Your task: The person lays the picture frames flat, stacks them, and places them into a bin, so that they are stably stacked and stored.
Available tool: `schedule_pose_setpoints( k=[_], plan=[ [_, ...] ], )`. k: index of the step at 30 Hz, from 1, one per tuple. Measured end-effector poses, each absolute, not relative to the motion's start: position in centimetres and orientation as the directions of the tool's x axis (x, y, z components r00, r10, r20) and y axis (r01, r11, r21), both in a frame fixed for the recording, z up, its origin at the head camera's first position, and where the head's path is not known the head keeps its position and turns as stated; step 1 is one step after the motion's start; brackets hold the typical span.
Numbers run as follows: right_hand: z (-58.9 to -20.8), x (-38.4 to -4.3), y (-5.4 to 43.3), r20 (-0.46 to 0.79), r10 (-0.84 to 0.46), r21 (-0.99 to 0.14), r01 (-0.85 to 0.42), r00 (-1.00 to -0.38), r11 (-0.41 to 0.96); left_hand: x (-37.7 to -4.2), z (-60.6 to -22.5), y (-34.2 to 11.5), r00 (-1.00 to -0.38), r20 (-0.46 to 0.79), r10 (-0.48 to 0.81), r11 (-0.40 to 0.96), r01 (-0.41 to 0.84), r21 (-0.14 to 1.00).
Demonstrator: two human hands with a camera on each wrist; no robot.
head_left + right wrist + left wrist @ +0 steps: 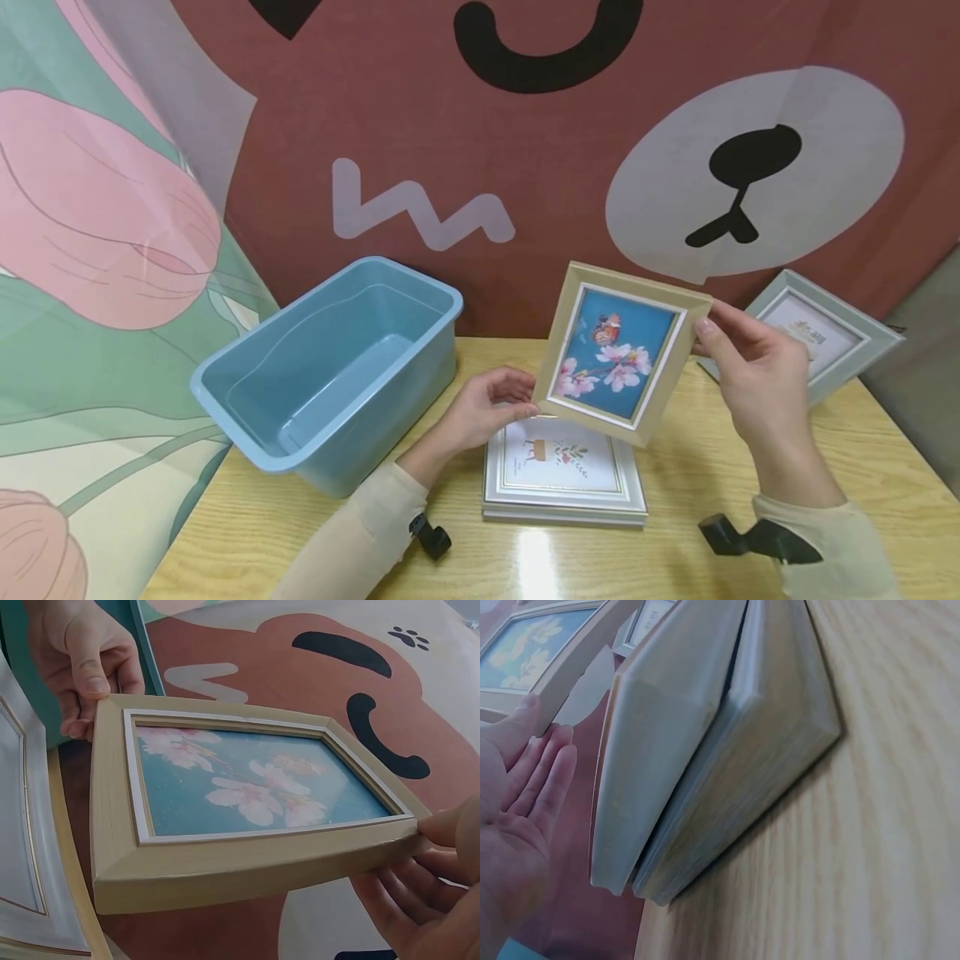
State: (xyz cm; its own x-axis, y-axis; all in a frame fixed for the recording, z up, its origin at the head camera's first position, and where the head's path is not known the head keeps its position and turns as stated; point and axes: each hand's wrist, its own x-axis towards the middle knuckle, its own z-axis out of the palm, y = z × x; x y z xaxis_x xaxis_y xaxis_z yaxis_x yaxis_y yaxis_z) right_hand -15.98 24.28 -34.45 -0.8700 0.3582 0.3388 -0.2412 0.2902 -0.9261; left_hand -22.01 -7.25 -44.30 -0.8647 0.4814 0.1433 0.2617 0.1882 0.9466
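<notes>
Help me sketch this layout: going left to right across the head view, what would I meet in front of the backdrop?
Blue bin, left hand, beige frame with the blossom picture, grey-green frame. Omitted because they overlap these: the right hand and the stacked frames.

A wood-grain table (862,467) bears a blue bin (405,396), stacked frames (566,479) and a grey frame (828,333).

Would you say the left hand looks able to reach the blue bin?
Probably yes: nothing stands between the left hand and the open blue bin, though that hand holds the beige frame.
</notes>
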Motion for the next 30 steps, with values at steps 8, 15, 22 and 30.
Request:
schedule_pose_setpoints(
  k=[8, 15, 22, 30],
  plan=[
    [-34.64, -15.85, 24.12, 0.331, 0.38, -0.942, -0.275, -0.864, 0.195, -21.84, -44.44, -7.53, -0.871, 0.193, 0.452, 0.162, 0.293, 0.942],
    [-34.82, -15.83, 23.68, 0.346, 0.403, -0.938, -0.323, -0.848, 0.125, -21.75, -44.56, -7.57, -0.888, 0.231, 0.398, 0.217, 0.336, 0.917],
    [-34.99, -15.61, 23.44, 0.403, 0.396, -0.91, -0.408, -0.825, 0.076, -21.62, -44.59, -7.67, -0.892, 0.29, 0.346, 0.209, 0.375, 0.903],
    [-35.24, -15.48, 23.39, 0.407, 0.4, -0.898, -0.44, -0.821, 0.01, -21.43, -44.39, -7.91, -0.9, 0.327, 0.288, 0.165, 0.383, 0.909]
  ],
)
